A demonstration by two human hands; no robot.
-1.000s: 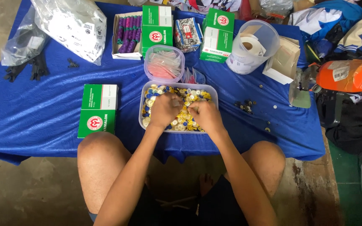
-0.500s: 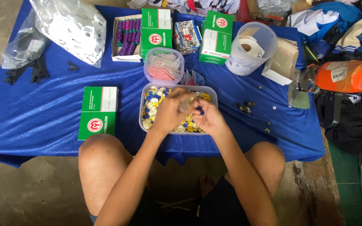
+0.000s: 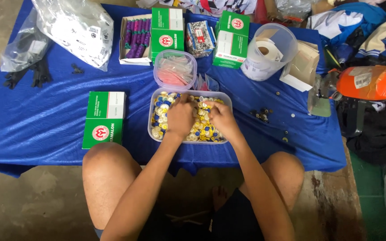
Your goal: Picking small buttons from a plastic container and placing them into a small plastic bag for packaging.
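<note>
Overhead, blue-clothed table (image 3: 45,129), concrete floor (image 3: 5,209)

Both forearms reached forward from the bare knees and angled inward, so the wrists came close together. The left hand (image 3: 180,117) lay palm down, fingers curled downward. The right hand (image 3: 220,118) sat just beside it, fingers bent and pinched near the left hand's fingertips.

Bare arms, bare knees (dark shorts)
</note>
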